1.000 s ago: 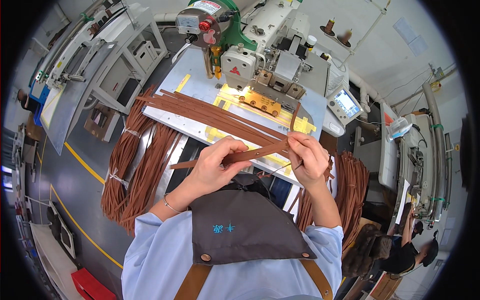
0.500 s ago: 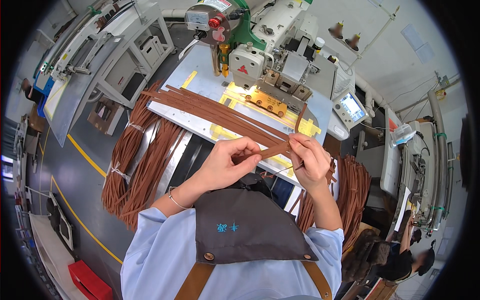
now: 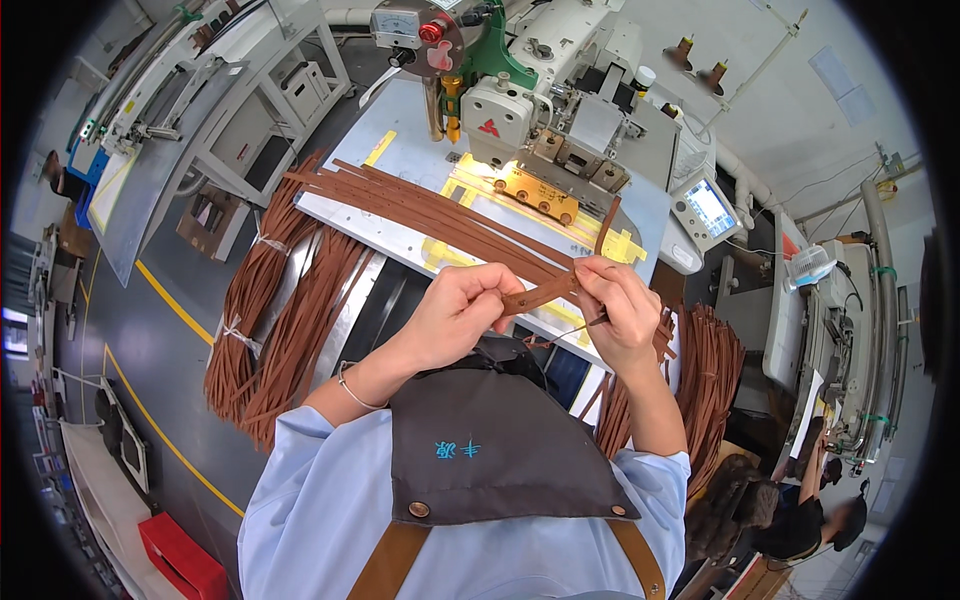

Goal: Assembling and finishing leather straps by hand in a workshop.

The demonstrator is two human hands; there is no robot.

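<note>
- Brown strap (image 3: 540,296) is in front of the sewing machine (image 3: 500,105), on the operator's side, stretched between both hands.
- Left hand (image 3: 462,315): fingers curled, pinching the strap.
- Right hand (image 3: 618,308): thumb and fingertips clamped on the same strap, right end of the visible span. Hands near each other, not touching.
- Thin dark tool (image 3: 600,319) at the right hand; type too small to tell.
- Narrow brown piece (image 3: 606,228) sticks up above the right hand, toward the machine; can't tell if it's part of the held strap.
- Loose straps (image 3: 430,212) lie across the worktable (image 3: 345,228), front-left of the machine.
- Tied strap bundle (image 3: 245,330) hangs further left of the machine; another bundle (image 3: 708,375) front-right.
- Markings: red three-part emblem (image 3: 488,127) on the machine's white head; analog gauge (image 3: 397,22) with a printed scale, upper left on the machine.
- Brass-coloured block (image 3: 537,194) under the head carries small marks, too small to read.
- Lit display (image 3: 709,207) right of the machine, rows of text, not readable at this size.
- Dark apron (image 3: 490,475) in front of the machine has turquoise embroidered characters (image 3: 458,450).
- Thread spools (image 3: 685,52) behind and right of the machine.
- Yellow tape (image 3: 625,247) on the tabletop, right of the machine's block.
</note>
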